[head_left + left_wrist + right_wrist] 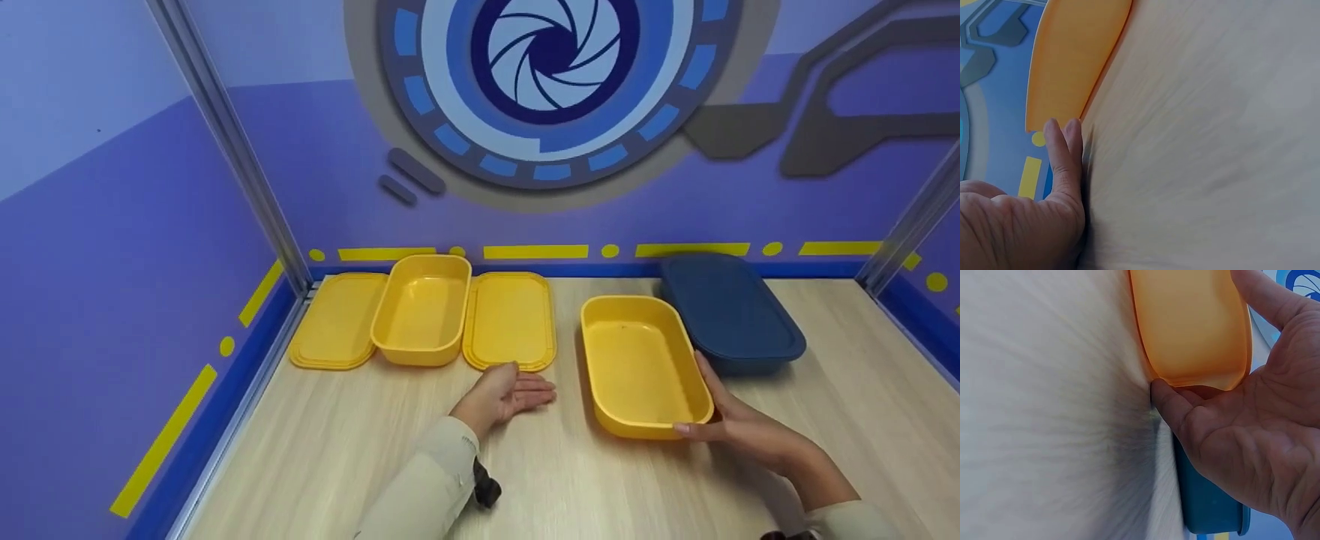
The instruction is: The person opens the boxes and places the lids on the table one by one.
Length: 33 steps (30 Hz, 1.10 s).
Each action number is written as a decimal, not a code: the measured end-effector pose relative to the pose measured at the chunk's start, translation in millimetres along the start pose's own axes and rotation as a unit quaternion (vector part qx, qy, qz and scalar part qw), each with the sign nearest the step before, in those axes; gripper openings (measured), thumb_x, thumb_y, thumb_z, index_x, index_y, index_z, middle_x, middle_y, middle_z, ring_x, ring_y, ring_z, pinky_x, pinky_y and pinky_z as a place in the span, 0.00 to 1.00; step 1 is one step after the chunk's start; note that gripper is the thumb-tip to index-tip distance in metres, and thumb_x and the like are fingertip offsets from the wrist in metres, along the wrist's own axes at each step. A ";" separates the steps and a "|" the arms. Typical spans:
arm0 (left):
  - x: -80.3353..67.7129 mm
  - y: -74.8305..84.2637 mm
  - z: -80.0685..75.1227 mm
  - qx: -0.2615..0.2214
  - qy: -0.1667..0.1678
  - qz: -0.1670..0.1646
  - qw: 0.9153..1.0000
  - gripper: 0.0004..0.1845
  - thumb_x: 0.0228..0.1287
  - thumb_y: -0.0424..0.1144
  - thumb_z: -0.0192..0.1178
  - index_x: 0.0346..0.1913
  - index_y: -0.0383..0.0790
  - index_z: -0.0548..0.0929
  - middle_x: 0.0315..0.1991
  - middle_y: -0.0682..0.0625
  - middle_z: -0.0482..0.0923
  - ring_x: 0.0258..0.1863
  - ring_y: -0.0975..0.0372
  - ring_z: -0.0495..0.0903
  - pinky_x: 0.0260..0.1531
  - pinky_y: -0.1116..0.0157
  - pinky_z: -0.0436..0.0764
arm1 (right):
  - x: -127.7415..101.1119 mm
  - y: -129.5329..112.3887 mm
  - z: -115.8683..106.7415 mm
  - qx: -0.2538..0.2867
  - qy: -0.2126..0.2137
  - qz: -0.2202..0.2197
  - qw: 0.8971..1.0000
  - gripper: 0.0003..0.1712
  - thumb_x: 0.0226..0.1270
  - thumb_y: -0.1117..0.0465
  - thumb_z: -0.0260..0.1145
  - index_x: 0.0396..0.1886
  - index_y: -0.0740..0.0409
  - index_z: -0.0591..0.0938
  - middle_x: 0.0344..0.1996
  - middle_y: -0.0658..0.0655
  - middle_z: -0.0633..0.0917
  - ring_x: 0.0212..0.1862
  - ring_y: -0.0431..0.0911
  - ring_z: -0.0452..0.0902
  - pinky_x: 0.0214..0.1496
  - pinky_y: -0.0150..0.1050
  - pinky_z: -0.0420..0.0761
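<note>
A yellow food container [641,375] without a lid stands right of centre in the head view. My right hand [757,431] grips its near right corner, thumb at the front rim and fingers along the right side. In the right wrist view the same container [1190,326] shows between thumb and fingers. My left hand [506,397] holds nothing; its fingers are extended low over the table, pointing toward the container. Just behind that hand lies a yellow lid [511,319], flat on the table.
Left of that lid stand a second open yellow container [424,300] and another yellow lid [339,322]. A dark blue lidded container [735,307] is close behind my right hand. A patterned wall [315,187] borders the wooden table [322,450] at the back.
</note>
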<state>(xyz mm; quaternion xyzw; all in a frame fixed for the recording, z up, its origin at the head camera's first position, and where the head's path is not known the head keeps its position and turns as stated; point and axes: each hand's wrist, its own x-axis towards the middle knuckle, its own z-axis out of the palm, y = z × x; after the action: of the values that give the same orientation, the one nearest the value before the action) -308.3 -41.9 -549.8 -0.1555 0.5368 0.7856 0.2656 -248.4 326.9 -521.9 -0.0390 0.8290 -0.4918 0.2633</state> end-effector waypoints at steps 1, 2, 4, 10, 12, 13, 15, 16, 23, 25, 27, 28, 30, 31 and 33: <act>0.1 0.2 -0.2 0.002 -0.002 0.000 1.000 0.33 0.91 0.43 0.30 0.66 0.15 0.75 0.63 0.23 0.81 0.66 0.37 0.83 0.68 0.50 0.83 | 0.2 -0.4 0.1 -0.002 0.001 0.002 1.000 0.76 0.70 0.45 0.72 0.81 0.31 0.14 0.84 0.61 0.17 0.85 0.70 0.23 0.75 0.85 0.27; 0.1 0.1 -0.8 0.004 -0.003 0.000 1.000 0.33 0.91 0.43 0.30 0.66 0.15 0.75 0.63 0.23 0.81 0.66 0.37 0.83 0.68 0.50 0.83 | 0.5 -0.9 0.3 -0.004 0.001 0.004 1.000 0.76 0.70 0.45 0.72 0.81 0.31 0.14 0.84 0.61 0.17 0.85 0.70 0.23 0.75 0.85 0.27; -0.2 -0.7 -1.8 0.010 -0.003 0.001 1.000 0.33 0.91 0.44 0.30 0.66 0.15 0.75 0.62 0.23 0.82 0.66 0.38 0.84 0.67 0.49 0.83 | 0.9 -1.2 1.1 -0.002 0.000 0.002 1.000 0.76 0.70 0.45 0.73 0.81 0.33 0.14 0.85 0.61 0.17 0.85 0.69 0.23 0.76 0.84 0.27; -1.6 -3.8 -3.5 0.012 -0.004 0.009 1.000 0.32 0.91 0.43 0.29 0.66 0.15 0.75 0.61 0.23 0.82 0.65 0.37 0.84 0.67 0.48 0.84 | 0.6 -0.8 2.3 0.005 -0.001 -0.003 1.000 0.76 0.70 0.46 0.73 0.82 0.34 0.15 0.85 0.61 0.18 0.85 0.69 0.22 0.77 0.83 0.26; -1.9 -3.9 -2.8 0.014 -0.005 0.011 1.000 0.32 0.91 0.43 0.30 0.66 0.15 0.75 0.62 0.23 0.82 0.65 0.37 0.84 0.67 0.48 0.84 | 0.3 -0.4 1.8 0.003 -0.001 -0.004 1.000 0.76 0.70 0.46 0.73 0.82 0.34 0.15 0.85 0.61 0.18 0.85 0.69 0.22 0.76 0.83 0.26; -2.1 -3.7 -2.4 0.016 -0.004 0.012 1.000 0.32 0.91 0.43 0.30 0.66 0.15 0.75 0.62 0.23 0.82 0.65 0.37 0.84 0.67 0.48 0.84 | 0.2 -0.2 1.5 0.003 0.000 -0.004 1.000 0.76 0.70 0.46 0.73 0.82 0.34 0.15 0.85 0.61 0.18 0.86 0.68 0.22 0.77 0.83 0.26; -2.8 -2.7 -1.0 0.017 -0.004 0.010 1.000 0.32 0.91 0.43 0.30 0.66 0.16 0.75 0.62 0.24 0.82 0.65 0.38 0.84 0.67 0.48 0.84 | 0.2 0.1 1.0 0.001 0.003 -0.005 1.000 0.76 0.70 0.45 0.73 0.82 0.34 0.15 0.85 0.61 0.18 0.86 0.68 0.23 0.77 0.83 0.26; -3.1 -2.0 -0.3 0.019 -0.004 0.009 1.000 0.32 0.91 0.43 0.30 0.66 0.17 0.75 0.62 0.24 0.82 0.65 0.38 0.84 0.67 0.49 0.84 | 0.3 0.4 0.6 0.002 0.003 -0.007 1.000 0.76 0.71 0.46 0.73 0.82 0.34 0.15 0.85 0.61 0.18 0.85 0.68 0.22 0.77 0.83 0.26; -5.6 -0.7 0.5 0.039 0.004 0.010 0.999 0.27 0.88 0.38 0.34 0.65 0.20 0.78 0.59 0.27 0.85 0.61 0.41 0.88 0.62 0.52 0.87 | 2.3 -1.3 -0.8 0.011 0.002 -0.014 1.000 0.76 0.70 0.47 0.73 0.82 0.34 0.16 0.85 0.62 0.19 0.85 0.68 0.26 0.77 0.82 0.26; -5.6 -1.3 0.2 0.043 0.006 0.012 0.999 0.26 0.88 0.39 0.36 0.64 0.21 0.79 0.56 0.29 0.87 0.59 0.42 0.89 0.60 0.53 0.88 | 2.0 -2.0 -1.1 0.014 0.000 -0.017 1.000 0.76 0.70 0.47 0.73 0.83 0.35 0.16 0.85 0.62 0.20 0.85 0.68 0.26 0.77 0.82 0.26; -5.3 -1.9 0.4 0.046 0.008 0.014 0.999 0.26 0.89 0.40 0.37 0.63 0.21 0.79 0.54 0.30 0.89 0.58 0.43 0.90 0.58 0.54 0.89 | 1.5 -2.0 -0.9 0.012 -0.001 -0.015 1.000 0.76 0.70 0.47 0.73 0.83 0.35 0.16 0.85 0.62 0.20 0.85 0.68 0.26 0.77 0.82 0.26; -4.9 -2.3 0.5 0.048 0.009 0.014 0.999 0.26 0.89 0.40 0.38 0.63 0.21 0.79 0.54 0.30 0.89 0.57 0.43 0.90 0.58 0.54 0.90 | 1.2 -1.9 -0.7 0.011 -0.001 -0.013 1.000 0.76 0.70 0.47 0.73 0.83 0.35 0.16 0.85 0.63 0.20 0.85 0.68 0.26 0.77 0.82 0.26; -4.5 -3.1 0.9 0.053 0.009 0.016 0.998 0.26 0.89 0.42 0.40 0.63 0.21 0.79 0.53 0.31 0.89 0.56 0.44 0.91 0.56 0.55 0.90 | 0.8 -1.5 -0.6 0.007 -0.002 -0.010 1.000 0.76 0.70 0.46 0.73 0.82 0.34 0.15 0.85 0.62 0.19 0.85 0.68 0.26 0.77 0.83 0.26; -4.5 -3.6 1.4 0.056 0.008 0.019 0.998 0.26 0.89 0.42 0.40 0.63 0.21 0.79 0.54 0.30 0.89 0.57 0.43 0.90 0.56 0.55 0.90 | 0.8 -1.2 -0.6 0.006 -0.001 -0.009 1.000 0.76 0.70 0.46 0.73 0.82 0.34 0.15 0.85 0.62 0.19 0.85 0.68 0.26 0.77 0.83 0.26; -4.6 -4.2 2.9 0.065 0.007 0.025 0.998 0.26 0.89 0.42 0.41 0.63 0.21 0.79 0.54 0.29 0.88 0.57 0.43 0.91 0.55 0.54 0.90 | 0.5 -1.5 -1.1 0.008 -0.003 -0.010 1.000 0.76 0.70 0.46 0.73 0.82 0.35 0.15 0.85 0.62 0.19 0.85 0.68 0.26 0.77 0.82 0.26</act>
<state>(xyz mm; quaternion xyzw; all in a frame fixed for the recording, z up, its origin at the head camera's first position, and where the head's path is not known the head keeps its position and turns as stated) -302.0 -39.1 -549.5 -0.1303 0.5920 0.7544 0.2519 -249.7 326.8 -520.5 -0.0468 0.8239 -0.5010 0.2607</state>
